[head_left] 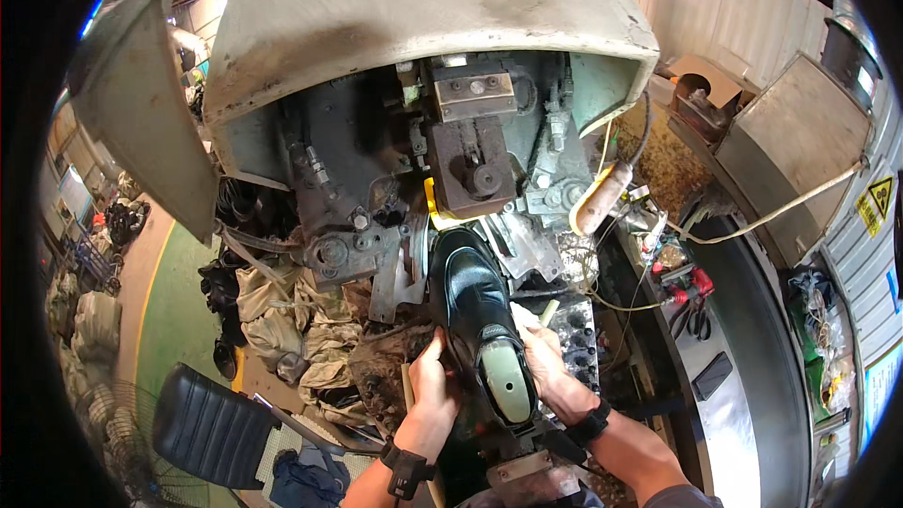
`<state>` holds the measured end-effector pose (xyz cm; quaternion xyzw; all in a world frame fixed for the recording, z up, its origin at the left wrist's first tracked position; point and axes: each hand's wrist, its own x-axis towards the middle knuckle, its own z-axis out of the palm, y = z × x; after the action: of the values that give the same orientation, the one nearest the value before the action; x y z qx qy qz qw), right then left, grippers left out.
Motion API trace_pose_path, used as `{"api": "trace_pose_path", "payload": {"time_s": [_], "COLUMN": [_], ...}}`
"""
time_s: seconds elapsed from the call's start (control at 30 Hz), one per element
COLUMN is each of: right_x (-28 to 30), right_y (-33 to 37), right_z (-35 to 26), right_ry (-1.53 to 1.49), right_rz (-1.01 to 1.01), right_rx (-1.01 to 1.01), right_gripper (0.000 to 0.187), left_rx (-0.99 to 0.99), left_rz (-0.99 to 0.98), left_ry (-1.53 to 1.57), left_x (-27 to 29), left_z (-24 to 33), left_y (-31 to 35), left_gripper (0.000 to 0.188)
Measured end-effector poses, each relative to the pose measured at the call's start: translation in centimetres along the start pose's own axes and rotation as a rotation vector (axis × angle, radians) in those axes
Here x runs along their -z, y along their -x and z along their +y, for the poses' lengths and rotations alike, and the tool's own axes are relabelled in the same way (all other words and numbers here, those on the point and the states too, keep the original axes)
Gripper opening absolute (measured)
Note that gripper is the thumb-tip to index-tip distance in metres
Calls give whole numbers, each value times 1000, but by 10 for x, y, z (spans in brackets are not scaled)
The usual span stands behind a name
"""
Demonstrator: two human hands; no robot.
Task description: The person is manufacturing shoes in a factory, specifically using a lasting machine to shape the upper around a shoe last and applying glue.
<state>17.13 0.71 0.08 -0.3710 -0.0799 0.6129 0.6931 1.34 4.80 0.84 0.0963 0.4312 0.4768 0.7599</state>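
A glossy black leather shoe (467,277) with a pale green shoe last (506,381) inside points its toe into the machine (475,155). My left hand (435,376) presses the shoe's left side, thumb up along the upper and the other fingers mostly hidden. On the opposite side, my right hand (547,357) grips near the shoe's opening, with something whitish at its fingertips. Metal wiper plates (403,273) flank the toe, and a dark block stands just beyond it. Beneath the heel end is a metal support (522,466).
A large cream hood (423,9) overhangs the machine. A pale hand-held device (602,199) hangs on a cable at the right. A phone (712,376) and a red-handled tool (694,287) lie on the right bench. To the left stand a black chair (212,423) and cloth sacks (273,320).
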Motion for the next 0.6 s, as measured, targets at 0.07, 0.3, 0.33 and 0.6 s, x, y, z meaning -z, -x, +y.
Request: {"api": "trace_pose_path", "payload": {"time_s": [0.07,0.3,0.33,0.6], "right_x": [-1,28,28,34], "right_y": [-3,-29,-32,-58], "right_z": [-1,7,7,12], "right_ry": [10,69,65,95], "right_rz": [48,-42,-10,-37], "right_rx": [-15,20,22,79], "right_gripper": [28,25,25,29], "left_rx": [83,30,-22,-398], "left_rz": [-27,-88,-32,77], "left_ry": [41,120,84,-28], "left_x": [2,3,2,4], "left_z": [0,-26,-31,-59], "left_y": [-6,-21,-27,-61], "left_gripper": [28,37,37,31]}}
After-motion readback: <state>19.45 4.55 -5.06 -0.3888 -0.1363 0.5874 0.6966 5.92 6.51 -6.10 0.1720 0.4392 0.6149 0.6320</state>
